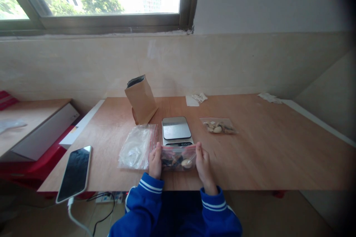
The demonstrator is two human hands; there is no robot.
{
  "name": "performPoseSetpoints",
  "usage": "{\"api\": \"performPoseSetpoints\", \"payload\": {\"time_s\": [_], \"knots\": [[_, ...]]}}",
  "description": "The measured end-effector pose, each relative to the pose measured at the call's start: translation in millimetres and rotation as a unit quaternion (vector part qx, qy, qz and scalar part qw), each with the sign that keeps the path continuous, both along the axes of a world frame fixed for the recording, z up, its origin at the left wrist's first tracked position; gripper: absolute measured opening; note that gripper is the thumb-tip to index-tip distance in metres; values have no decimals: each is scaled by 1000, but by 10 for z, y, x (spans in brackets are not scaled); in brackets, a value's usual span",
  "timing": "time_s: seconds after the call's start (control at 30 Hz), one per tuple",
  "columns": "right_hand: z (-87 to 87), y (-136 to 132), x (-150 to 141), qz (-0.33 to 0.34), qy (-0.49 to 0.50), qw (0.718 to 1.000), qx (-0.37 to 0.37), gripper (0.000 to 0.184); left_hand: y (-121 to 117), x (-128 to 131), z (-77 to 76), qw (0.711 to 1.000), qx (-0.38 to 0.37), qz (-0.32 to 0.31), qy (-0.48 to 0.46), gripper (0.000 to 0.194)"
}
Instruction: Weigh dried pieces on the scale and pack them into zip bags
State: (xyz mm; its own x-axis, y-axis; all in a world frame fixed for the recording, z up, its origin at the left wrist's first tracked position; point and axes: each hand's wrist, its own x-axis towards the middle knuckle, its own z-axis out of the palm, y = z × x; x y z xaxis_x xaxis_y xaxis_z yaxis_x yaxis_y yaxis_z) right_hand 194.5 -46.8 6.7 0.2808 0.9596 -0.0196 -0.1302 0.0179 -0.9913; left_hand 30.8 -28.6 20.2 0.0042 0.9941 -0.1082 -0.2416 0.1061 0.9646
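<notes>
My left hand (155, 161) and my right hand (203, 163) pinch the two upper corners of a clear zip bag (178, 158). Inside the bag are dark pieces and a pale, roundish one; I cannot make out what they are. The bag is stretched flat between my hands at the front of a small digital kitchen scale (176, 129), partly covering its lower edge. Nothing lies on the scale's plate. Left of my left hand is a stack of clear zip bags (137, 147).
A second filled zip bag (218, 126) lies right of the scale. An open brown paper bag (141, 100) stands behind the stack. A phone (75, 174) with a white cable lies at the table's front left. Crumpled tissue (199, 98) sits at the back edge.
</notes>
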Motion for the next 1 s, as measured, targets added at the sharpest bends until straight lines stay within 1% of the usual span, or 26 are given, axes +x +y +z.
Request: {"api": "performPoseSetpoints", "payload": {"time_s": [0.17, 0.27, 0.33, 0.4, 0.47, 0.53, 0.57, 0.7, 0.77, 0.8, 0.83, 0.87, 0.93, 0.97, 1.0], "knots": [[12, -4, -23, -6, 1, 1000, -5, 66, -4, -2, -13, 1000, 3, -12, 1, 59], [22, -6, -21, -12, 4, 1000, 0, 67, 7, -2, -44, 1000, -8, 6, -12, 60], [11, -7, 26, -38, 7, 999, 4, 67, 19, -10, -55, 999, -21, 22, -43, 63], [-17, -5, 147, -80, 20, 997, 0, 66, 30, -26, -56, 995, -19, 31, -88, 62], [-55, 8, 358, -130, 29, 991, -15, 64, 39, -44, -55, 992, -1, 41, -118, 54], [-89, 46, 653, -181, 17, 983, -33, 63, 41, -53, -62, 992, 18, 43, -120, 48], [-100, 80, 823, -210, -1, 977, -46, 62, 39, -53, -68, 993, 26, 35, -113, 47], [-85, 339, 1522, -238, -79, 966, -60, 64, 14, -35, -94, 996, 63, -46, -38, 49], [-46, 508, 1794, -230, -161, 957, -68, 67, -1, -31, -99, 993, 79, -87, -2, 48], [-27, 584, 1890, -240, -226, 941, -70, 68, -6, -32, -102, 991, 86, -99, 8, 48], [-11, 646, 1952, -262, -299, 915, -74, 66, -10, -34, -107, 991, 91, -102, 11, 48], [-3, 690, 1976, -289, -368, 881, -76, 64, -11, -37, -113, 991, 94, -95, 8, 49], [-21, 715, 1916, -348, -473, 806, -71, 59, -11, -41, -127, 993, 100, -60, -2, 49], [-49, 697, 1837, -364, -506, 779, -61, 59, -11, -42, -129, 994, 104, -38, -4, 50], [-89, 665, 1737, -368, -530, 763, -46, 58, -12, -42, -122, 994, 110, -16, -1, 50]]}}
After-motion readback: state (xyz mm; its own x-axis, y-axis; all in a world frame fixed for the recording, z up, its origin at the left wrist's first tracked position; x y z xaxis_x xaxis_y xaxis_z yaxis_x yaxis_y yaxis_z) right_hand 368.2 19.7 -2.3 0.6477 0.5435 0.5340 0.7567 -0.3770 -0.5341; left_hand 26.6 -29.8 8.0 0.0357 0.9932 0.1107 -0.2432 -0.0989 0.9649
